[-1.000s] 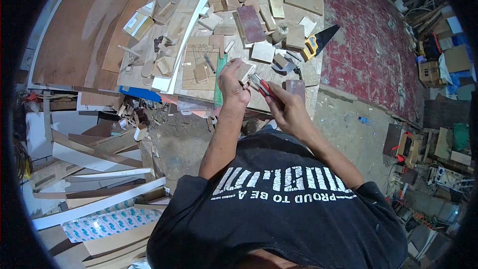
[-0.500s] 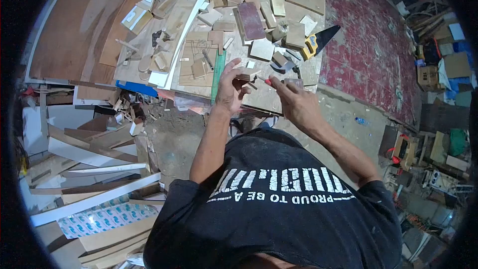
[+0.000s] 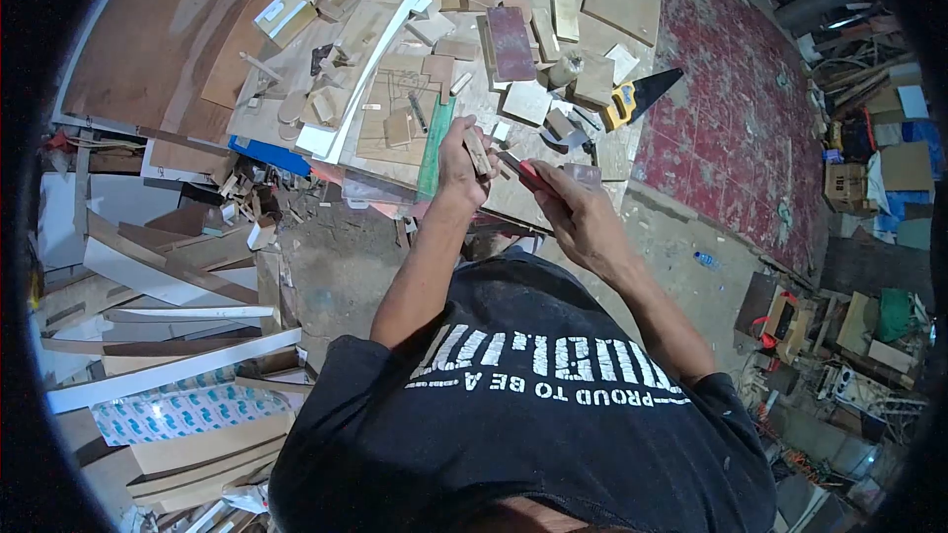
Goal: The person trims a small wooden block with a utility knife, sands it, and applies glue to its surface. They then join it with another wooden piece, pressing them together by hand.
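My left hand (image 3: 458,174) grips a small wooden block (image 3: 477,152) above the workbench's near edge, its fingers closed round the piece. In my right hand (image 3: 585,219) is a red-handled tool (image 3: 534,177); its narrow, greyish tip points at the block. Whether it is a chisel or a knife cannot be made out, nor whether the tip touches the wood. Beside my left hand lies a green ruler (image 3: 432,160) on the bench. A yellow-handled handsaw (image 3: 621,105) rests beyond my right hand.
Wood offcuts and a dark red block (image 3: 511,44) crowd the workbench (image 3: 518,199). A glass jar (image 3: 566,69) stands among them. Boards and strips (image 3: 178,355) pile up at the lower left. A red-surfaced panel (image 3: 731,128) lies to the right.
My left hand has turned the wooden block to a steeper angle. My right hand has shifted its hold, and more of the red handle now shows. The view has moved slightly.
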Motion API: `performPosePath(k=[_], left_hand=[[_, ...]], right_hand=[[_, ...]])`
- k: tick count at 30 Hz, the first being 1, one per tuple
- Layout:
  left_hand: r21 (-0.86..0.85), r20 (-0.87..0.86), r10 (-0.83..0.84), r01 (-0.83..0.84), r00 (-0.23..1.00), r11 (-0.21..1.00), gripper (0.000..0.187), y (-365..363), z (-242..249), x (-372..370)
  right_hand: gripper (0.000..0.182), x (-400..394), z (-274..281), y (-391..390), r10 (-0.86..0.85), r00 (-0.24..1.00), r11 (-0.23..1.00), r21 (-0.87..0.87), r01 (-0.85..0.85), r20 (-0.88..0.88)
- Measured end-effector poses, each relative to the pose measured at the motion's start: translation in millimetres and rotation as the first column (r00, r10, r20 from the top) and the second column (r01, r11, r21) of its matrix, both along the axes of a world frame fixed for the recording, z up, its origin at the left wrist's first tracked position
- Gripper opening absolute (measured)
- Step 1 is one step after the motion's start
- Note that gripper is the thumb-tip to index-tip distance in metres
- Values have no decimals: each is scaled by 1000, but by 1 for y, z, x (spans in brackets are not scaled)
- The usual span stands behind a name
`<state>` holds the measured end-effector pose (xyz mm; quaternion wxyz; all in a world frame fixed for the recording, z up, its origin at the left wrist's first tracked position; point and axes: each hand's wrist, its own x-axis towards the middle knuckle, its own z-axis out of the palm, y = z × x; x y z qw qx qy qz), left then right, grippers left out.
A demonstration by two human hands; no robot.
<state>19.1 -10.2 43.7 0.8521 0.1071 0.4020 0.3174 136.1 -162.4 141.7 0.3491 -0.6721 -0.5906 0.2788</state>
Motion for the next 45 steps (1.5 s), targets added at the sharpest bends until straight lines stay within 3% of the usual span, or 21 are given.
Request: performPosePath(k=[3, 7, 18, 20, 27, 35, 39, 41, 43, 45], left_hand=[[4, -63, 42, -41, 997, 999, 23, 1, -3, 3], [21, -119, 97, -96, 988, 995, 24, -5, 4, 7], [69, -81, 160, -155, 984, 986, 19, -14, 15, 6], [72, -76, 146, -140, 986, 987, 18, -13, 10, 7], [71, -103, 158, -151, 982, 986, 22, -12, 0, 9], [69, -130, 107, -99, 986, 993, 23, -12, -5, 9], [159, -235, 141, -105, 962, 982, 24, -10, -9, 12], [206, -282, 192, -136, 940, 969, 25, -9, -19, 14], [413, -287, 385, -249, 877, 876, 28, -8, -19, 17], [463, -267, 430, -276, 863, 842, 29, -10, -15, 15]], right_hand=[[37, -6, -3, 1, 1, 999, 999, 39, -3, 54], [39, -11, -1, 1, 2, 999, 998, -59, 1, 54], [43, -18, -1, 1, 3, 997, 999, -53, 2, 75], [35, -20, 2, 1, -43, 994, 999, -24, 45, 98], [35, -18, -4, -1, -48, 997, 999, -20, 49, 52], [36, -10, -5, 0, 35, 965, 999, 12, -40, 259], [35, -11, -2, -1, 73, 941, 997, -37, -65, 331], [36, -14, -2, 2, 47, 965, 999, -35, -40, 259], [36, -16, -2, 3, 42, 980, 998, -43, -35, 196], [37, -18, -5, 2, 34, 991, 998, -54, -28, 127]])
